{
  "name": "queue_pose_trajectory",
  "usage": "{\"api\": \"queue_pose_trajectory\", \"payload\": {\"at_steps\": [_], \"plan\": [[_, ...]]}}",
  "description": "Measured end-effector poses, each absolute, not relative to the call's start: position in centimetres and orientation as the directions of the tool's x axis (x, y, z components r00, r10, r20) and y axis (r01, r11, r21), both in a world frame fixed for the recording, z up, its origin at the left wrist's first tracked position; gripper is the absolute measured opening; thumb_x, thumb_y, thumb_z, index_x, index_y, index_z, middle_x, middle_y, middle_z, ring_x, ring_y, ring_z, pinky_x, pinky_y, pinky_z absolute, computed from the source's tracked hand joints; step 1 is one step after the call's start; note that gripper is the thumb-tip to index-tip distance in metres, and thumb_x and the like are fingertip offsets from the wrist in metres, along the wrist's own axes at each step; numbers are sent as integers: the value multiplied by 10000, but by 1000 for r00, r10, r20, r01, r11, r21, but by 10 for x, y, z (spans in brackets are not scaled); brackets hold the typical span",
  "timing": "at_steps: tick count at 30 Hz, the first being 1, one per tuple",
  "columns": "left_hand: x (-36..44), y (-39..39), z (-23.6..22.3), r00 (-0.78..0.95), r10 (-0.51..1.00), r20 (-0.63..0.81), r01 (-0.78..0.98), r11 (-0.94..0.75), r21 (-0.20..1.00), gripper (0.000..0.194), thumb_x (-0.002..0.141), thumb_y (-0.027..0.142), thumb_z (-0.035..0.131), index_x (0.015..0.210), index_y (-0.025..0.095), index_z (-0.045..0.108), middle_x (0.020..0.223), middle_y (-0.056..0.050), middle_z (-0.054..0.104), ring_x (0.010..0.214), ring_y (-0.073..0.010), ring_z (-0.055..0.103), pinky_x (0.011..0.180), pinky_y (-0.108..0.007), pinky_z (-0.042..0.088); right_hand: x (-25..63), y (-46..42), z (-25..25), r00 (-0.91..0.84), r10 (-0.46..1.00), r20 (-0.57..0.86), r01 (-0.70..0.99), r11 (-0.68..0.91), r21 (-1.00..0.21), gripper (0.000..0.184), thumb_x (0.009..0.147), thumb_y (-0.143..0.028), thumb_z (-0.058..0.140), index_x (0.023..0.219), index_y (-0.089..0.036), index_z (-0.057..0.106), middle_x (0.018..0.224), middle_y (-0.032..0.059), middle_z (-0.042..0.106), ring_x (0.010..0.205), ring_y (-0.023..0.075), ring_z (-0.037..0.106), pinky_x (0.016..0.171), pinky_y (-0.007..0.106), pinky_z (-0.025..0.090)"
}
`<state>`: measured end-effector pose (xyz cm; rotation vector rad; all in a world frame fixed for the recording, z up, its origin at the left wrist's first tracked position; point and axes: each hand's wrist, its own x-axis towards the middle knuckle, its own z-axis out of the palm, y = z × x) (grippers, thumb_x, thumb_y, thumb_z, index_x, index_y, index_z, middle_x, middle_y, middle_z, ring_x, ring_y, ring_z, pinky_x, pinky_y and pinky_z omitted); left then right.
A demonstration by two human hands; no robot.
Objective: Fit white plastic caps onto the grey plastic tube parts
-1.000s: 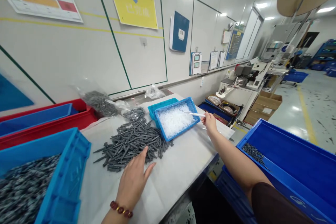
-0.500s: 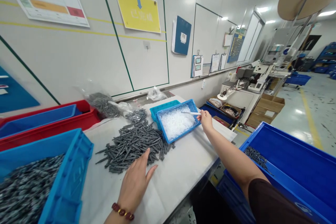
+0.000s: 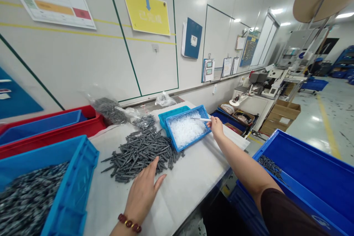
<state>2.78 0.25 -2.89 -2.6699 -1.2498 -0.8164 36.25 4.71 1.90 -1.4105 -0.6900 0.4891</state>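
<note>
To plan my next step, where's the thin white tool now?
Head view, just right of centre: the thin white tool is in the right hand, pointing over the blue tray.

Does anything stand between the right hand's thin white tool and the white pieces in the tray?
Nothing visible does. The right hand holds the thin white tool across the rim of the blue tray, its tip over the white pieces; contact is unclear.

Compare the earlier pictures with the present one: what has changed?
The right hand has moved slightly left, carrying the thin white tool farther over the blue tray of white bits. Nothing was visibly grasped or released. The left hand stays by the dark pieces.
</note>
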Motion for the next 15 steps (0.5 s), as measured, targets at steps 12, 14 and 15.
{"api": "queue_pose_trajectory", "payload": {"at_steps": [12, 14, 15], "plan": [[29, 3, -30, 532, 666, 523, 727, -676, 121, 492, 891, 395, 373, 1316, 150, 350, 1144, -122, 611, 988, -237, 605, 818, -351, 491, 357, 58, 17, 711, 687, 151, 85, 129, -988, 305, 790, -507, 466, 680, -228, 409, 537, -19, 536, 489, 145, 497, 443, 238, 339], [28, 3, -30, 535, 670, 514, 730, -673, 118, 489, 895, 402, 364, 1308, 141, 357, 1143, -125, 611, 986, -235, 607, 815, -347, 494, 356, 61, 16, 699, 700, 144, 75, 128, -989, 303, 788, -507, 460, 689, -225, 411, 539, -21, 537, 485, 140, 497, 431, 231, 330], [28, 3, -30, 533, 674, 511, 734, -669, 118, 487, 896, 407, 362, 1304, 141, 360, 1147, -123, 610, 989, -233, 607, 815, -345, 495, 356, 62, 16, 692, 708, 139, 68, 127, -990, 304, 790, -510, 452, 695, -224, 411, 537, -21, 534, 478, 137, 494, 422, 227, 323]]}}
